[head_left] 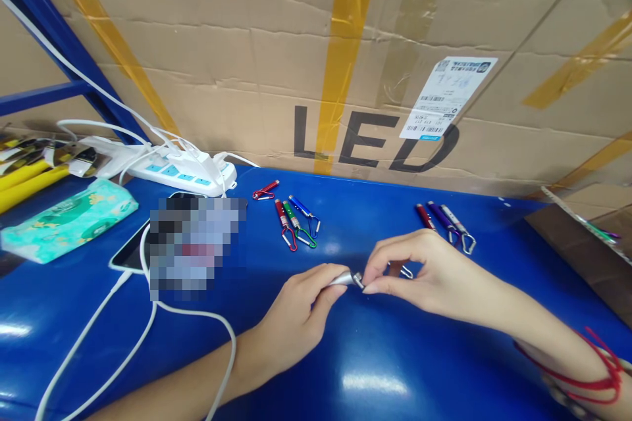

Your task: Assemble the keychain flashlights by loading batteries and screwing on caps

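Note:
My left hand (303,309) is closed round a silver keychain flashlight (342,279), whose end points right. At that end, the thumb and finger of my right hand (412,270) pinch a small shiny metal piece (359,280); its kind is too small to tell. Past my right hand lie a red keychain flashlight (424,216), a purple one (442,217) and a silver one (457,223) with carabiner clips. Another clip (405,272) shows partly behind my right fingers. Left of these, a red flashlight (283,217), a green one (295,220) and a blue one (302,208) lie side by side.
A single red flashlight (266,189) lies farther back on the blue table (296,381). At left are a power strip (182,171), white cables (227,329), a phone (129,251) beside a blurred patch, and a tissue pack (74,220). A large cardboard box (247,59) stands behind.

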Demonstrator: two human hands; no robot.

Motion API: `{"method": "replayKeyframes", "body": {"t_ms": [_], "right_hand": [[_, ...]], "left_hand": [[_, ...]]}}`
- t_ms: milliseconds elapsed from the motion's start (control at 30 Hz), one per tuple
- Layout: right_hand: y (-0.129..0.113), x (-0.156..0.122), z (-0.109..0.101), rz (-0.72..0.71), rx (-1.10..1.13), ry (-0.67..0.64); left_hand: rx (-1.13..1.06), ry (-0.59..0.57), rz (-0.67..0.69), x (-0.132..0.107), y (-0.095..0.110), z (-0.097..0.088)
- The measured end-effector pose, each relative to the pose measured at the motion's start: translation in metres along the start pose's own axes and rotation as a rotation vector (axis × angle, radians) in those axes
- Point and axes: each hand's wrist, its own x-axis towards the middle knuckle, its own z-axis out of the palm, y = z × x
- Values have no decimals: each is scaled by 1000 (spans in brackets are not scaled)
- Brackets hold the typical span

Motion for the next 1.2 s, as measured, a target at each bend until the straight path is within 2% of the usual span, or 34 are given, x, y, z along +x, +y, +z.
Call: {"method": "replayKeyframes", "body": {"t_ms": [167,400,600,833,933,1067,1200], "right_hand": [[-1,1,2,36,40,21],[6,2,5,208,519,-182],[18,4,13,343,730,-287],[24,7,27,447,899,-257],[27,11,30,490,925,-203],[30,18,27,556,897,-107],[31,22,21,562,884,-117]], "left_hand": [[-13,11,36,0,2,-3],[82,-9,127,-3,0,-5],[142,-12,241,-3,-2,-3],[307,55,270,-7,-4,0],[375,98,244,-5,-7,0],[335,125,160,0,-12,-3],[216,102,115,4,-12,-8]]}}
